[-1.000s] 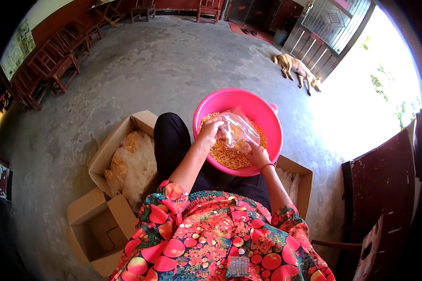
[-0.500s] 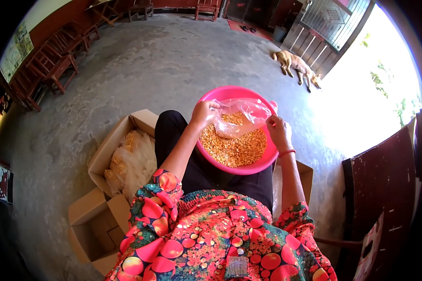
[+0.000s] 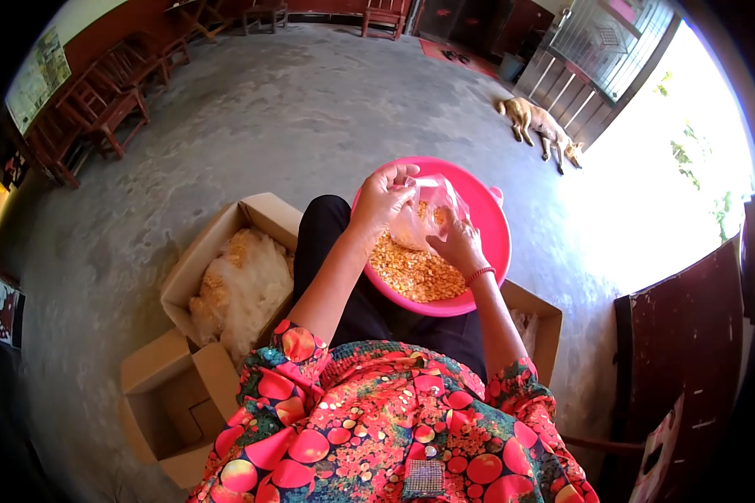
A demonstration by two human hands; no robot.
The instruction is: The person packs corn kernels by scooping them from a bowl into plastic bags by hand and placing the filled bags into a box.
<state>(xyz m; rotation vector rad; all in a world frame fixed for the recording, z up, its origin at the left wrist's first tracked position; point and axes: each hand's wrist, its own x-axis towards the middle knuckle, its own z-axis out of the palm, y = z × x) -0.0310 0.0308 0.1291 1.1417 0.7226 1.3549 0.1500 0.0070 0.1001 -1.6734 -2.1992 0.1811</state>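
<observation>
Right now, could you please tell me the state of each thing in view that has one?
Plastic bag: held over the basin, crumpled
Left hand: pinching the bag's edge
Right hand: at the bag's right side, grip unclear
Pink basin: partly filled
Kernels: loose in the basin
Upper left box: open, filled bags inside
Lower left box: open
Right box: open, partly hidden
Dog: lying down
Door: open

The head camera is looking forward and down; it is viewing the shirt (image 3: pixel 369 419) closely at six o'clock, the floor (image 3: pixel 344 101) farther at twelve.
</observation>
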